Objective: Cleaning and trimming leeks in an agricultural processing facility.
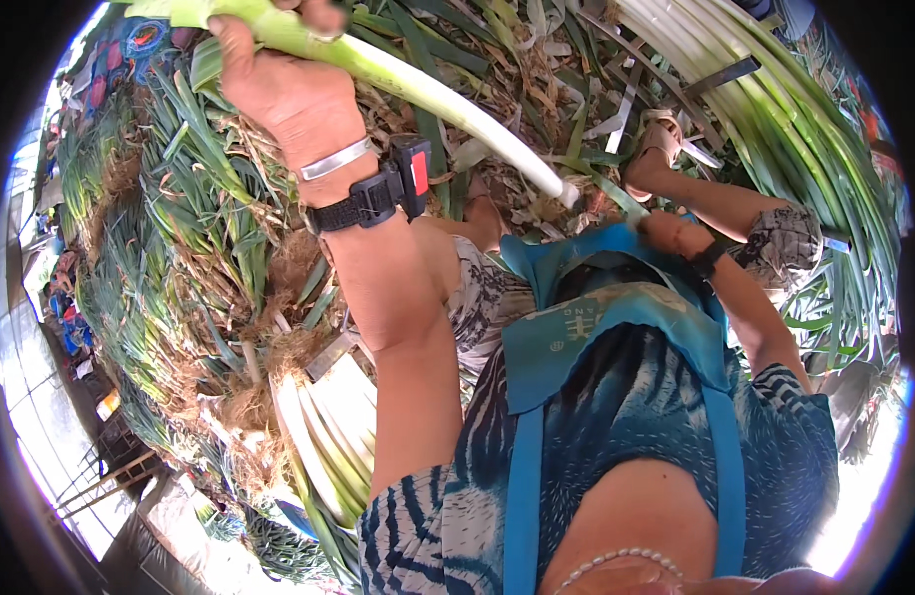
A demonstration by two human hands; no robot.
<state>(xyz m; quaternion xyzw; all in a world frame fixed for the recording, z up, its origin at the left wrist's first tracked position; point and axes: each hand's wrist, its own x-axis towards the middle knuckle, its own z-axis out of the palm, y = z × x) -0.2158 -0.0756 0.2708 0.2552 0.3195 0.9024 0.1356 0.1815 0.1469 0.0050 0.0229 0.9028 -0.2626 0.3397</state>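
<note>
My left hand (279, 79) is raised at the upper left and grips the green upper part of a long leek (447, 104). The stalk slants down to the right, and its white end stops near the picture's middle. My right hand (672, 236) is closed just right of that white end, over my knee. A thin pale green leaf strip (616, 201) runs from the leek's end into this fist. My left wrist carries a black strap with a red and black device (398, 183) and a silver bangle (333, 159).
Heaps of untrimmed leeks with brown roots (199, 248) fill the left side. Trimmed white leeks lie bundled at lower centre (328, 436) and at the upper right (765, 109). My sandalled foot (656, 149) rests among leaf scraps. I wear a blue apron (596, 327).
</note>
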